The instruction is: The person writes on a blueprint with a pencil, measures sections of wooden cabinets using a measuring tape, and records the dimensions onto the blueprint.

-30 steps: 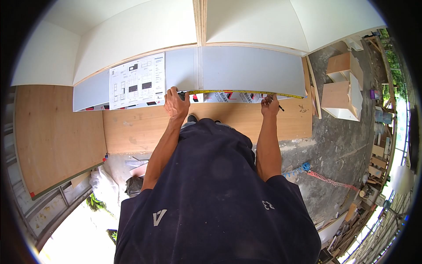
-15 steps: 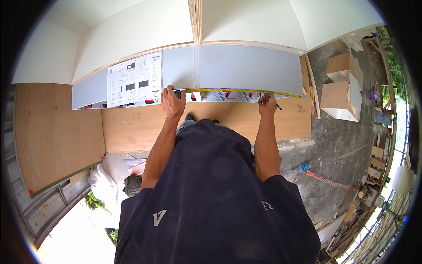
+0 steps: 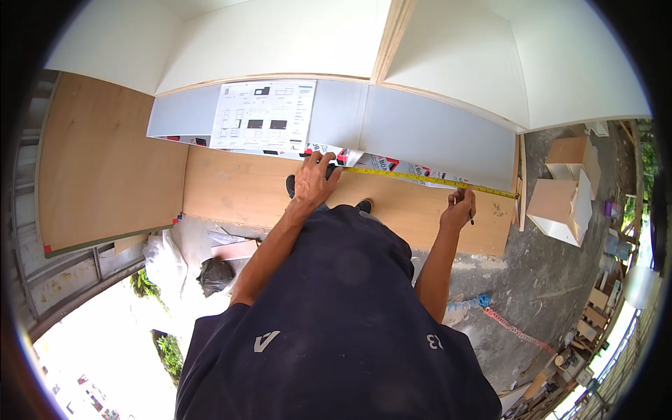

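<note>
My left hand [image 3: 315,180] is closed around the dark case of a tape measure [image 3: 332,171], just off the front edge of a grey-blue panel [image 3: 437,133]. From it the yellow tape blade [image 3: 399,175] runs out to the panel's right end. My right hand [image 3: 458,208] pinches the blade near that end, and a dark pen or pencil [image 3: 472,220] sticks out from its fingers. A printed drawing sheet [image 3: 262,115] lies on the panel's left half, its lower edge close to my left hand. Printed protective film [image 3: 371,160] shows below the panel edge.
White cabinet compartments [image 3: 280,42] with a plywood divider [image 3: 393,38] rise beyond the panel. A wooden board [image 3: 238,183] lies below, another board [image 3: 98,161] at left. Small cabinet boxes [image 3: 560,203] stand at right. A coiled air hose [image 3: 518,329] crosses the concrete floor.
The view has turned and shifted. My left hand and the tape case have come away from the panel edge, so the blade now slants toward the right end. Both hands keep their hold.
</note>
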`<state>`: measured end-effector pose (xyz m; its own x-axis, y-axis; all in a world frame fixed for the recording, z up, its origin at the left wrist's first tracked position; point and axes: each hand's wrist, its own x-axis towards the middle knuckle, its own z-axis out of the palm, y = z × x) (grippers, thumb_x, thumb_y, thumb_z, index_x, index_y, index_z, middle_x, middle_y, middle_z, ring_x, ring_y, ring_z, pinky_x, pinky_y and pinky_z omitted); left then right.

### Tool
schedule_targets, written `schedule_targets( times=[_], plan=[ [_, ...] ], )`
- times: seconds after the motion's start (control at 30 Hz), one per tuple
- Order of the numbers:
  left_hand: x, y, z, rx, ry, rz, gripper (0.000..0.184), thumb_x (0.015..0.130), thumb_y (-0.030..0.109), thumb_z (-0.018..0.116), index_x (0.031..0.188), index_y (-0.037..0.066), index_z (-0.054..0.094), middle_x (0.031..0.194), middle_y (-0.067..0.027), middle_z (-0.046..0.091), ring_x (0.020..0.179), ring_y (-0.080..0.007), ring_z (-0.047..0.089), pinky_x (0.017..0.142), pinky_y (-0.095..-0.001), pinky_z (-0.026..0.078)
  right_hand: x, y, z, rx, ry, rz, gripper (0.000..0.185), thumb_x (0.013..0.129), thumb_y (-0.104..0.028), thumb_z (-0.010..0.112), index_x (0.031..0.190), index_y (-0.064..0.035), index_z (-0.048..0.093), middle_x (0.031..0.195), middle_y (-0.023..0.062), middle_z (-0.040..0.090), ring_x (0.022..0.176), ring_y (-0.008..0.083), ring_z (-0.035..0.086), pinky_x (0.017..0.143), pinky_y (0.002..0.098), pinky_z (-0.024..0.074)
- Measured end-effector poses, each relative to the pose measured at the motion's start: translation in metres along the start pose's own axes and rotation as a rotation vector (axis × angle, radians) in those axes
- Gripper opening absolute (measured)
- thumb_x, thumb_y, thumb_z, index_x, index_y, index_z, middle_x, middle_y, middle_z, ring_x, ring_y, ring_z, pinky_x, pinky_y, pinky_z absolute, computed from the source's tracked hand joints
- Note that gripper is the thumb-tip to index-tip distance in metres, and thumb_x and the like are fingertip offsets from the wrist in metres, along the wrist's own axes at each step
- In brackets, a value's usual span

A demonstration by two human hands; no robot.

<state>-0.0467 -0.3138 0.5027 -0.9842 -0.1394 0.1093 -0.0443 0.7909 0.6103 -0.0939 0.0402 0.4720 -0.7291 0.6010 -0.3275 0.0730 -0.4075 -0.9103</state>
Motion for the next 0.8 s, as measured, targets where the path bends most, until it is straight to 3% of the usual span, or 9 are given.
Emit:
schedule_targets(
  times=[0.07,0.2,0.27,0.33,0.37,0.43,0.67,0.8],
  plan=[
    [-0.002,0.003,-0.02,-0.017,-0.053,-0.023,0.029,0.088,0.025,0.071,0.111,0.007,0.069,0.103,-0.0131,0.066,0.096,-0.0345,0.063,0.082,-0.0448,0.051,-0.041,-0.011,0.029,-0.025,-0.06,-0.018,0.025,0.099,-0.027,0.062,0.083,-0.0088,0.059,0.077,-0.0015,0.056,0.066,0.0073,0.046,0.062,0.0245,0.0387],
    [0.0,-0.011,-0.059,-0.061,-0.079,-0.009,0.021,0.091,0.022,0.067,0.105,0.007,0.071,0.099,-0.0124,0.066,0.095,-0.0336,0.063,0.083,-0.0437,0.05,-0.12,0.01,0.093,-0.154,-0.437,-0.035,0.017,0.099,-0.018,0.061,0.09,-0.0034,0.063,0.076,-0.0009,0.058,0.068,0.0074,0.048,0.065,0.0241,0.0397],
    [0.002,-0.027,-0.075,-0.098,-0.088,0.001,0.019,0.092,0.021,0.067,0.104,0.007,0.072,0.099,-0.0123,0.066,0.095,-0.0334,0.063,0.083,-0.0436,0.05,-0.16,0.026,0.128,-0.383,-0.549,-0.003,0.018,0.098,-0.014,0.061,0.087,-0.0006,0.065,0.074,0.0007,0.059,0.069,0.0071,0.051,0.065,0.0236,0.0407],
    [0.006,-0.049,-0.094,-0.184,-0.103,0.01,0.017,0.093,0.017,0.065,0.103,0.006,0.072,0.098,-0.0123,0.066,0.094,-0.0319,0.062,0.082,-0.0413,0.05,-0.196,0.035,0.166,-0.517,-0.79,-0.082,0.015,0.095,-0.014,0.066,0.091,0.0007,0.067,0.076,0.0022,0.06,0.074,0.0092,0.055,0.069,0.0243,0.0443],
    [0.01,-0.062,-0.105,-0.18,-0.11,0.022,0.017,0.093,0.017,0.065,0.103,0.006,0.072,0.098,-0.0123,0.066,0.094,-0.0319,0.062,0.082,-0.0413,0.05,-0.208,0.047,0.183,-0.509,-0.778,-0.084,0.015,0.095,-0.014,0.066,0.091,0.0007,0.067,0.076,0.0022,0.06,0.074,0.0092,0.055,0.069,0.0243,0.0443],
    [0.017,-0.093,-0.128,-0.362,-0.172,-0.057,0.018,0.092,0.019,0.066,0.104,0.008,0.073,0.098,-0.0114,0.065,0.097,-0.0325,0.06,0.084,-0.0429,0.049,-0.232,0.074,0.219,-0.519,-0.962,-0.216,0.013,0.092,-0.011,0.067,0.095,0.0014,0.069,0.082,0.004,0.062,0.073,0.0102,0.055,0.065,0.0264,0.0426],
    [0.033,-0.203,-0.217,-0.436,-0.09,-0.138,0.014,0.094,0.013,0.064,0.103,0.004,0.071,0.094,-0.0127,0.065,0.087,-0.0285,0.063,0.076,-0.0379,0.05,-0.301,0.136,0.322,-0.461,-1.139,-0.068,0.019,0.094,-0.014,0.066,0.104,0.0014,0.07,0.086,0.0044,0.065,0.074,0.0101,0.055,0.068,0.0247,0.0442],
    [0.046,-0.246,-0.252,-0.389,-0.107,-0.274,0.02,0.096,0.018,0.063,0.11,0.005,0.069,0.095,-0.0137,0.065,0.084,-0.0274,0.063,0.076,-0.0374,0.05,-0.314,0.148,0.348,-0.388,-1.024,0.149,0.027,0.096,-0.015,0.062,0.115,0.0027,0.068,0.088,0.0054,0.068,0.073,0.0099,0.054,0.068,0.0247,0.0453]
  ],
)
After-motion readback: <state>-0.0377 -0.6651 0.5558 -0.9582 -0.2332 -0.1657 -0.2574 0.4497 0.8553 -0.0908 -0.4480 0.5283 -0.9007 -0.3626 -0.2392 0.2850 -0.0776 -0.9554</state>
